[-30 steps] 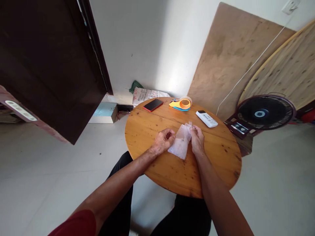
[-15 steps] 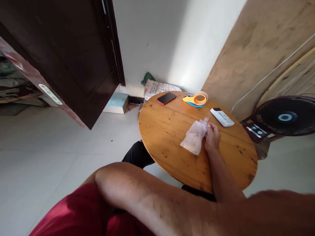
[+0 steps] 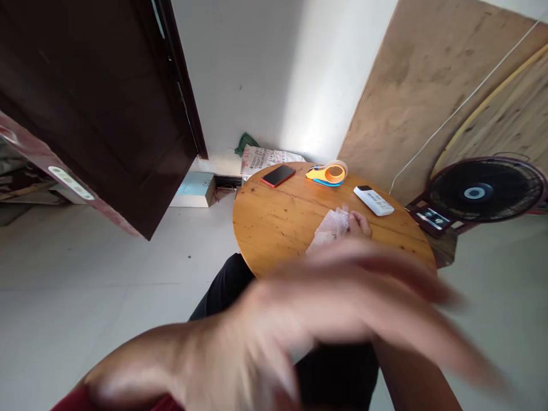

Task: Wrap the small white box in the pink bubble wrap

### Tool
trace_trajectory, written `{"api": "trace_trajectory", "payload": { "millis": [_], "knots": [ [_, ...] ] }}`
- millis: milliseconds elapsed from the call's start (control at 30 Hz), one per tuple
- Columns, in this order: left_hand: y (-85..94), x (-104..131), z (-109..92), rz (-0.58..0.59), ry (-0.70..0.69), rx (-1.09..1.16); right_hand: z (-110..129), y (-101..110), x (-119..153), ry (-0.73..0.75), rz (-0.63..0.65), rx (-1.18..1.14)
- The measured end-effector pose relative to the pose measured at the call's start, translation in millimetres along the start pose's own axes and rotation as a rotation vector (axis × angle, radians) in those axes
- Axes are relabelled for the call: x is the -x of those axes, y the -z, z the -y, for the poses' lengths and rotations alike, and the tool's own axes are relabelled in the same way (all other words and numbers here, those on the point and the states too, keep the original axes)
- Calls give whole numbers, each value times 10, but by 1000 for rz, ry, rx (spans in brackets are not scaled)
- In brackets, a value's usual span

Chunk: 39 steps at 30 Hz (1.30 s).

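Observation:
My left hand (image 3: 325, 302) sweeps close before the camera, blurred, its fingers stretched out and apart with nothing seen in them. Beyond it, my right hand (image 3: 358, 224) rests on the round wooden table (image 3: 274, 220), its fingers closed on the upper edge of a clear bubble wrap bag (image 3: 327, 227). The bag lies rumpled on the tabletop, and its lower end is hidden behind my left hand. Farther back stands an orange and blue tape dispenser (image 3: 327, 173). A white device with a dark panel (image 3: 373, 200) lies beyond my right hand.
A red-edged phone (image 3: 278, 176) lies at the table's far left. A black fan (image 3: 483, 191) stands to the right. A printed sack (image 3: 268, 158) and a pale blue box (image 3: 194, 189) are on the floor by the wall. A dark door (image 3: 107, 103) stands at left.
My left arm, earlier lying across the bottom of the view, has swung so that its hand now covers the near table. My right hand still grips the bag. The view has shifted slightly.

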State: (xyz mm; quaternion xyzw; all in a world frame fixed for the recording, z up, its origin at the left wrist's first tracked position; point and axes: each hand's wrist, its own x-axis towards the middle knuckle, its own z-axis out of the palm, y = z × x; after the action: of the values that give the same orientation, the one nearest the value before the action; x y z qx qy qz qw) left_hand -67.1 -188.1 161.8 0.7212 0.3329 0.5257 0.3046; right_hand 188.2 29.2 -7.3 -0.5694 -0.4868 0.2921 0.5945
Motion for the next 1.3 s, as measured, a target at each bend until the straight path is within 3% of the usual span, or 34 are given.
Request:
{"api": "trace_trajectory", "payload": {
  "millis": [33, 67, 133, 167, 233, 333, 400, 467, 600, 700, 833, 900, 967, 1033, 1100, 1200, 1300],
  "knots": [
    [104, -18, 109, -5, 45, -7, 0, -12, 3, -7, -3, -27],
    [223, 2, 283, -93, 149, -44, -5, -26, 0, -12, -6, -58],
    [501, 193, 798, -341, 323, -257, -30, -53, -16, -26, -16, -117],
    [647, 368, 1109, -352, 450, -406, -45, -64, -26, -28, -19, -133],
    [894, 835, 1736, -228, 696, -746, -71, -74, -42, -26, -17, -148],
    [1017, 1572, 2445, 161, 986, -1089, -77, -67, -46, -32, -19, -170],
    [929, 1887, 2700, 394, 1090, -1213, -62, -58, -41, -39, -17, -186],
    [786, 1991, 2837, 527, 1105, -1227, -45, -55, -39, -46, -20, -188],
    [612, 1775, 3023, 512, 1010, -1292, -32, -68, -49, -64, -38, -175],
    [608, 1580, 3168, 507, 1064, -1224, -32, -75, -54, -61, -46, -181],
    [641, 1477, 3230, 492, 1057, -1169, -15, -70, -41, -88, -49, -211],
    [650, 1447, 3123, 392, 1018, -1105, -10, -74, -36, -95, -62, -207],
    [632, 1390, 2888, 171, 930, -1009, -14, -85, -37, -80, -64, -189],
    [564, 1274, 2543, -61, 706, -968, -22, -96, -43, -47, -67, -167],
    [431, 1080, 2158, -196, 503, -909, -18, -94, -46, -8, -84, -141],
    [129, 661, 1697, -164, 287, -749, 42, -57, -29, 41, -133, -92],
    [-232, 186, 1497, -83, 214, -623, 185, -1, 19, 63, -132, -29]
  ]
}}
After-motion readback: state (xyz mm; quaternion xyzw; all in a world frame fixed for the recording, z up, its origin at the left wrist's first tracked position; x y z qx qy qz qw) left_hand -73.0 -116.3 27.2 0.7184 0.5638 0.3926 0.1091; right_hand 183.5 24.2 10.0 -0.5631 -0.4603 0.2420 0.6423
